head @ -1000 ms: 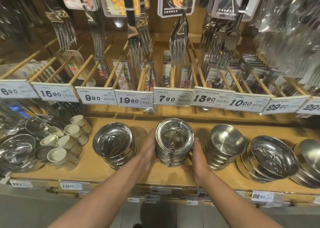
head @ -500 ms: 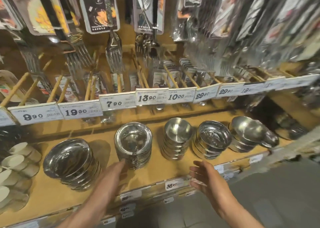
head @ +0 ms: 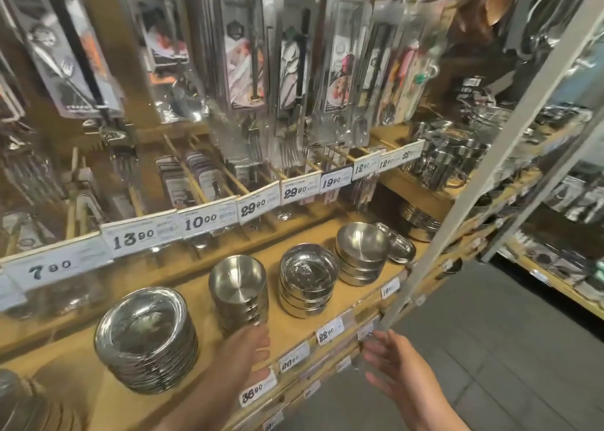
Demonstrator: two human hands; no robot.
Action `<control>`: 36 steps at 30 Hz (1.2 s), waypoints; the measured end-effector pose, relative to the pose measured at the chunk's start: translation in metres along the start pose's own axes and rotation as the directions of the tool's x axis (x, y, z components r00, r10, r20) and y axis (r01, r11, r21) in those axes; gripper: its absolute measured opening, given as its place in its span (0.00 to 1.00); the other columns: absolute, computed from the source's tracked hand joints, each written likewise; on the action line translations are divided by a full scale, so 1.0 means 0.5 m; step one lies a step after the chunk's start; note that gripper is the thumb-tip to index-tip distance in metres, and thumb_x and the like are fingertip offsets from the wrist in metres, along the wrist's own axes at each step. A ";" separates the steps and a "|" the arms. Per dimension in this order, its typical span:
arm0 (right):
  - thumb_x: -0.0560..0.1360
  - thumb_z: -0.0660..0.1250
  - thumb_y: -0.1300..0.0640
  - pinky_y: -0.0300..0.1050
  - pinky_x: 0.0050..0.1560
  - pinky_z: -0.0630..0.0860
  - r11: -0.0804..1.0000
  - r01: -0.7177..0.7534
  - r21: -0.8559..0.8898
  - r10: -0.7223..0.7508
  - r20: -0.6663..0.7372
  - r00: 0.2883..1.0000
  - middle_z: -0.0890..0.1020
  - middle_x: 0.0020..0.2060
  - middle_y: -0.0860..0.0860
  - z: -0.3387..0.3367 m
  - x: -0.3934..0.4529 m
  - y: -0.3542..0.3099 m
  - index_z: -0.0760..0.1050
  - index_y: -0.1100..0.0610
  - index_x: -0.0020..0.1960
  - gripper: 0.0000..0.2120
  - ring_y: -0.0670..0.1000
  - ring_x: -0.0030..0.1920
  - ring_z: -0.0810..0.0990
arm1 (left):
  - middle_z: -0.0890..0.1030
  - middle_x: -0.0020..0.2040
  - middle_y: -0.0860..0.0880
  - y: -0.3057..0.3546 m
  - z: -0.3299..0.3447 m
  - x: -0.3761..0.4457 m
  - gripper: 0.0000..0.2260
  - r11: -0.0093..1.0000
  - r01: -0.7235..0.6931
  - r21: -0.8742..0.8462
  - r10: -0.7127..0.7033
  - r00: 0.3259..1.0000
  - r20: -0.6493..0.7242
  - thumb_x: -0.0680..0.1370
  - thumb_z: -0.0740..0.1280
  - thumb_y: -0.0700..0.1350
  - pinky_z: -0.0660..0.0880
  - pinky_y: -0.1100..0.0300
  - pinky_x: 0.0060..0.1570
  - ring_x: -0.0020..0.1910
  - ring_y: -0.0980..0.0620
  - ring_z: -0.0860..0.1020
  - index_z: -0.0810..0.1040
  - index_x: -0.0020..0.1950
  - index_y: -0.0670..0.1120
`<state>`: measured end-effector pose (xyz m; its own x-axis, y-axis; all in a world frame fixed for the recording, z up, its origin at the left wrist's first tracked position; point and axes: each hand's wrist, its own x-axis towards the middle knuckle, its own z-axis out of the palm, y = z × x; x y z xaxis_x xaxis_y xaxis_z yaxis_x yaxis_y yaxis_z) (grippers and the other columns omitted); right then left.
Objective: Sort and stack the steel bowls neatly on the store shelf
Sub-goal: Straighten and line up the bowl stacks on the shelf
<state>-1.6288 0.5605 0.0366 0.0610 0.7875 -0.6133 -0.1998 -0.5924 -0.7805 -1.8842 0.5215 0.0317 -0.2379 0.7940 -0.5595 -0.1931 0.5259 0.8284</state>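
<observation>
Steel bowls stand in stacks along the wooden shelf (head: pixel 81 385). At the left is a wide shallow stack (head: pixel 145 335), then a taller narrow stack (head: pixel 238 291), a shiny stack (head: pixel 307 278) and a matte stack (head: pixel 361 252). Small steel trays (head: pixel 400 245) lie behind that last one. My left hand (head: pixel 243 355) reaches over the shelf's front edge, its straight fingers at the base of the narrow stack. Out over the aisle, my right hand (head: pixel 395 370) hovers spread and holds nothing.
Price tags (head: pixel 207 223) line the rail above the bowls, with packaged cutlery (head: pixel 291 70) hanging higher up. A pale upright post (head: pixel 457 218) crosses the right side. Steel mugs (head: pixel 444 165) sit on a further shelf, and grey aisle floor (head: pixel 490 349) lies to the right.
Both hands have let go of the wide shallow stack and moved right. My view has swung right along the shelf, and my left hand now reaches the narrow stack.
</observation>
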 end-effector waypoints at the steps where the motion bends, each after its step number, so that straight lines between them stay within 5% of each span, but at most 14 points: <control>1: 0.84 0.59 0.50 0.52 0.45 0.79 1.000 -0.001 -0.014 0.001 0.011 1.000 0.82 0.51 0.57 -0.006 0.019 -0.011 0.79 0.58 0.59 0.15 0.55 0.51 0.82 | 0.82 0.56 0.47 -0.002 0.016 0.007 0.14 1.000 0.007 -0.004 -0.007 1.000 -0.002 0.82 0.66 0.50 0.80 0.55 0.46 0.55 0.50 0.81 0.77 0.63 0.44; 9: 0.84 0.60 0.49 0.46 0.42 0.81 0.970 0.007 -0.244 0.058 0.261 0.964 0.82 0.57 0.55 -0.021 0.233 -0.109 0.77 0.53 0.62 0.13 0.52 0.57 0.81 | 0.80 0.60 0.45 0.006 0.161 0.107 0.17 0.989 0.052 -0.140 -0.074 0.985 -0.157 0.83 0.62 0.52 0.81 0.51 0.50 0.57 0.47 0.80 0.75 0.67 0.43; 14: 0.83 0.59 0.43 0.46 0.44 0.79 0.930 0.059 -0.363 0.102 0.410 0.906 0.82 0.55 0.45 -0.019 0.353 -0.161 0.76 0.49 0.63 0.15 0.48 0.57 0.80 | 0.86 0.52 0.52 0.020 0.200 0.138 0.12 0.978 0.012 -0.211 -0.065 0.968 -0.244 0.84 0.58 0.55 0.78 0.43 0.62 0.50 0.52 0.84 0.78 0.59 0.53; 17: 0.83 0.56 0.40 0.48 0.50 0.79 0.897 0.103 -0.430 0.135 0.488 0.862 0.79 0.55 0.40 0.011 0.403 -0.169 0.69 0.44 0.71 0.19 0.45 0.55 0.78 | 0.80 0.64 0.53 0.021 0.211 0.157 0.12 0.974 -0.006 -0.226 -0.070 0.942 -0.329 0.83 0.57 0.58 0.71 0.41 0.70 0.61 0.53 0.77 0.76 0.61 0.58; 19: 0.83 0.53 0.38 0.56 0.63 0.75 0.890 0.089 -0.447 0.176 0.519 0.837 0.76 0.68 0.46 0.033 0.428 -0.161 0.61 0.44 0.79 0.26 0.50 0.64 0.76 | 0.75 0.70 0.56 0.012 0.222 0.177 0.19 0.977 0.001 -0.212 -0.073 0.940 -0.334 0.83 0.55 0.60 0.70 0.42 0.71 0.68 0.52 0.73 0.72 0.71 0.57; 22: 0.83 0.50 0.36 0.60 0.73 0.64 0.909 0.073 -0.409 0.199 0.583 0.788 0.63 0.79 0.48 0.061 0.449 -0.143 0.54 0.44 0.82 0.30 0.54 0.77 0.63 | 0.80 0.56 0.72 0.004 0.248 0.209 0.14 0.963 -0.050 -0.265 -0.031 0.956 -0.292 0.81 0.54 0.66 0.81 0.59 0.56 0.56 0.68 0.79 0.76 0.60 0.71; 25: 0.79 0.48 0.29 0.62 0.74 0.63 0.916 0.097 -0.388 0.173 0.602 0.779 0.60 0.80 0.44 0.073 0.462 -0.128 0.52 0.39 0.81 0.33 0.52 0.78 0.60 | 0.81 0.42 0.76 0.004 0.268 0.238 0.16 0.945 -0.079 -0.317 -0.032 0.944 -0.329 0.77 0.52 0.69 0.79 0.72 0.40 0.41 0.77 0.78 0.80 0.46 0.74; 27: 0.75 0.48 0.24 0.64 0.75 0.60 0.927 0.129 -0.353 0.141 0.646 0.750 0.59 0.80 0.41 0.084 0.473 -0.125 0.53 0.34 0.80 0.36 0.50 0.79 0.59 | 0.82 0.45 0.74 0.001 0.273 0.258 0.17 0.946 -0.092 -0.312 -0.022 0.939 -0.343 0.75 0.52 0.70 0.78 0.70 0.48 0.44 0.76 0.78 0.81 0.47 0.75; 31: 0.81 0.50 0.32 0.64 0.75 0.63 0.939 0.110 -0.327 0.128 0.628 0.768 0.66 0.78 0.42 0.119 0.506 -0.118 0.57 0.38 0.80 0.29 0.47 0.76 0.65 | 0.81 0.60 0.64 -0.008 0.266 0.295 0.21 0.952 -0.069 -0.299 -0.065 0.906 -0.417 0.83 0.48 0.66 0.66 0.50 0.74 0.64 0.61 0.74 0.79 0.62 0.67; 33: 0.82 0.51 0.34 0.65 0.73 0.67 0.927 0.129 -0.352 0.133 0.629 0.766 0.71 0.74 0.44 0.130 0.513 -0.116 0.62 0.40 0.78 0.26 0.49 0.74 0.69 | 0.80 0.65 0.59 -0.017 0.262 0.309 0.23 0.945 -0.056 -0.323 -0.089 0.905 -0.417 0.83 0.47 0.66 0.65 0.46 0.75 0.68 0.56 0.73 0.79 0.65 0.62; 36: 0.81 0.53 0.34 0.66 0.69 0.72 0.914 0.082 -0.397 0.183 0.583 0.792 0.79 0.66 0.45 0.141 0.516 -0.118 0.73 0.38 0.69 0.22 0.51 0.69 0.75 | 0.84 0.58 0.62 -0.030 0.255 0.322 0.23 0.926 -0.063 -0.372 -0.082 0.929 -0.361 0.83 0.48 0.66 0.72 0.50 0.68 0.58 0.63 0.80 0.83 0.57 0.67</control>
<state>-1.6700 0.8108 -0.0673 -0.5584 0.6143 -0.5575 0.2110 -0.5447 -0.8116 -1.7981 0.6804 -0.0671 -0.5489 0.5840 -0.5980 -0.5183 0.3235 0.7917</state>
